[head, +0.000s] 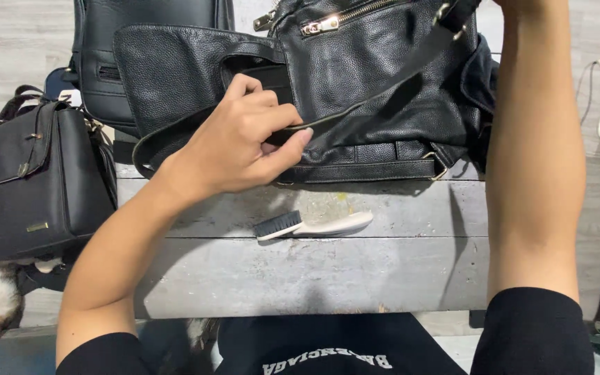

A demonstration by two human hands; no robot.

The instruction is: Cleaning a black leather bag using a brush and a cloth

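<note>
Nearest to us a small brush (312,224) lies on the grey table (314,278), long axis left to right. Just beyond it our left hand (241,139) pinches the strap (376,90) of the black leather bag (376,83). Our right hand leaves the view at the top, so we cannot tell its grip.

No packages, signs or screens are seen in the view. One small rectangular brass-coloured label plate (37,226) is fixed low on the front of the black handbag (32,180) at the left edge.
</note>
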